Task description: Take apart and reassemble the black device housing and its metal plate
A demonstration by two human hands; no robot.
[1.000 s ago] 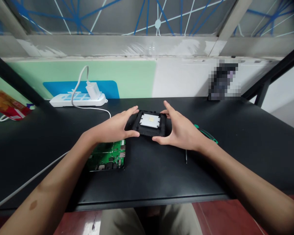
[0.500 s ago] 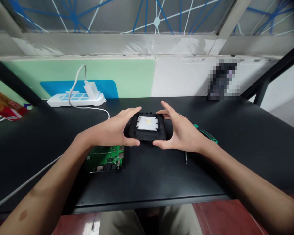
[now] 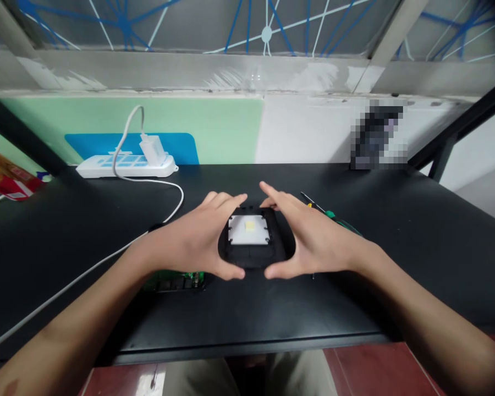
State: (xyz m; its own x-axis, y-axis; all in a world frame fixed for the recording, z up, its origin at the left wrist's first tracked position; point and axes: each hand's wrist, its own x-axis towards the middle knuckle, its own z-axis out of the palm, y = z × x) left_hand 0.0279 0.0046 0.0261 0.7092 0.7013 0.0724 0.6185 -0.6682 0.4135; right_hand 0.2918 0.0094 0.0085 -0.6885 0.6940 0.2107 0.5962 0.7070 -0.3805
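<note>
Between my hands is a square black plastic cover (image 3: 251, 256), its inner side tilted up toward me. A silver metal plate (image 3: 237, 234) sits in it, with a small pale yellow pad (image 3: 249, 226) near the plate's middle. My left hand (image 3: 196, 236) grips the left edge, thumb at the near side and fingers at the far side. My right hand (image 3: 317, 236) grips the right edge the same way. Under my left wrist a green circuit board (image 3: 177, 280) is partly hidden. Beyond my right wrist lie green-handled tools (image 3: 330, 214), mostly covered, one with a thin metal shaft.
A white power strip (image 3: 127, 166) with a plugged-in charger (image 3: 153, 149) stands at the back left. Its white cable (image 3: 86, 272) runs across the black table (image 3: 247, 324). At far left is a red and orange packet (image 3: 12, 176). A pixelated dark object (image 3: 373, 137) leans against the wall.
Both hands have brought the black cover down and nearer to me, tilting its inner side further into view. My left arm now hides more of the circuit board.
</note>
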